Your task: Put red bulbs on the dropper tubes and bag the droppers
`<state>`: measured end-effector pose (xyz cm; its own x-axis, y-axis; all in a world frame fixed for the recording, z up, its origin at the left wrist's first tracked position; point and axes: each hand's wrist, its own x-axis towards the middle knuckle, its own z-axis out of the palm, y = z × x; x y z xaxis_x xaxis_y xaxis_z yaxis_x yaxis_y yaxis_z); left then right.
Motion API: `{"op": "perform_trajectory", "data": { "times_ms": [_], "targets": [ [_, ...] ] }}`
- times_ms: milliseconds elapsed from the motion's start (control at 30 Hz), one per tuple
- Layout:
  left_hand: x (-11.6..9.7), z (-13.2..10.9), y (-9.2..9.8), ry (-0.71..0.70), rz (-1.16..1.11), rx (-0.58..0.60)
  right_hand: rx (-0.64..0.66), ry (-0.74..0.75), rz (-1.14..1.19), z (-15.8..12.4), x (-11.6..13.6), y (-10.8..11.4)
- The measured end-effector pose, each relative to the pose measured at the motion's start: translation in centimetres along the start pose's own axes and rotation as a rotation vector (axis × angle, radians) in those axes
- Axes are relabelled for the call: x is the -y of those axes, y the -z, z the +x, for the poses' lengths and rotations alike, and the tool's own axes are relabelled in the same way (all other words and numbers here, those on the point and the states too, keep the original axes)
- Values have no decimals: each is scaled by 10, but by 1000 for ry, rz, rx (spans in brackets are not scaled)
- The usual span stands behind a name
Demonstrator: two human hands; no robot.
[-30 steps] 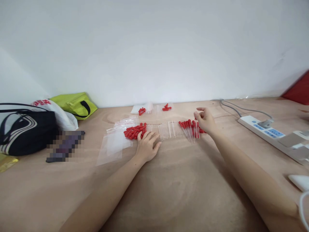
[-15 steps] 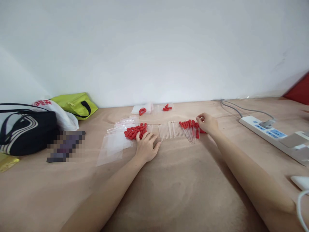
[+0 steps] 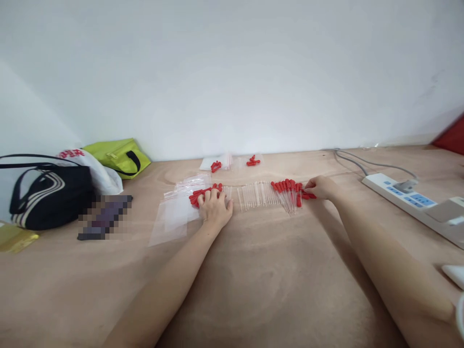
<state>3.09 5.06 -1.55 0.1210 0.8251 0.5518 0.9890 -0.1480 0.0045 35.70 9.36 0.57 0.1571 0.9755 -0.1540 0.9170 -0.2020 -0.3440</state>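
Note:
My left hand (image 3: 214,209) rests over a pile of red rubber dropper bulbs (image 3: 195,198), its fingers bent and apart. It hides part of the pile. Clear glass dropper tubes (image 3: 257,194) lie in a row to its right. At the row's right end, droppers with red bulbs fitted (image 3: 284,186) fan out with their tips toward me. My right hand (image 3: 322,187) is just beyond them, thumb and fingers brought together at some red bulbs (image 3: 307,195). What sits between those fingertips is too small to make out.
Overlapping clear zip bags (image 3: 174,212) lie left of the pile. Two small groups of red bulbs lie on bags (image 3: 226,161) near the wall. A power strip (image 3: 413,203) with grey cables stands at right. A dark bag (image 3: 58,198), a lime-green bag (image 3: 116,153) and a pixelated dark object (image 3: 105,217) are left.
My left hand has shifted forward and left over the red bulbs. My right hand has lowered and moved slightly right toward the bulbs there. The view has moved a little.

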Motion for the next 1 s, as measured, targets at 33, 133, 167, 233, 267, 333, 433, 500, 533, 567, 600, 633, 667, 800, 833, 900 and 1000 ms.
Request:
{"op": "perform_trajectory", "data": {
  "times_ms": [33, 133, 167, 233, 267, 333, 433, 500, 533, 567, 600, 633, 667, 800, 833, 900, 1000],
  "targets": [
    [-2, 2, -1, -2, 4, 5, -5, 1, -17, -1, 1, 0],
    [-9, 6, -2, 0, 20, 18, -53, -9, -99, -4, 5, 2],
    [-11, 8, -3, 1, 22, 19, -84, -23, -137, -5, 7, 3],
    [-15, 10, -3, -4, 20, 18, -157, -43, -210, -7, 10, 5],
    [-17, 11, -4, -7, 15, 18, -196, -46, -235, -9, 12, 6],
    [-20, 13, -4, -3, 5, 23, -284, -19, -254, -12, 17, 7],
    [-21, 15, -6, 16, -1, 35, -476, 120, -187, -19, 33, 3],
    [-21, 15, -8, 20, -5, 31, -596, 277, -80, -28, 50, -7],
    [-21, 15, -8, 20, -7, 22, -626, 371, -26, -34, 60, -15],
    [-20, 15, -9, 22, -9, 11, -642, 455, 18, -41, 70, -24],
    [-20, 14, -10, 27, -8, 0, -642, 530, 40, -48, 79, -35],
    [-20, 14, -11, 35, -4, -9, -641, 589, 40, -56, 87, -46],
    [-19, 14, -12, 44, 2, -15, -643, 643, 22, -63, 94, -57],
    [-19, 14, -13, 52, 28, -24, -583, 794, -47, -81, 104, -85],
    [-19, 14, -13, 45, 29, -35, -568, 804, -40, -83, 104, -88],
    [-20, 15, -11, 33, 16, -70, -555, 811, -11, -82, 102, -89],
    [-20, 12, -5, -10, -71, -96, -560, 827, 40, -79, 100, -89]
  ]
}}
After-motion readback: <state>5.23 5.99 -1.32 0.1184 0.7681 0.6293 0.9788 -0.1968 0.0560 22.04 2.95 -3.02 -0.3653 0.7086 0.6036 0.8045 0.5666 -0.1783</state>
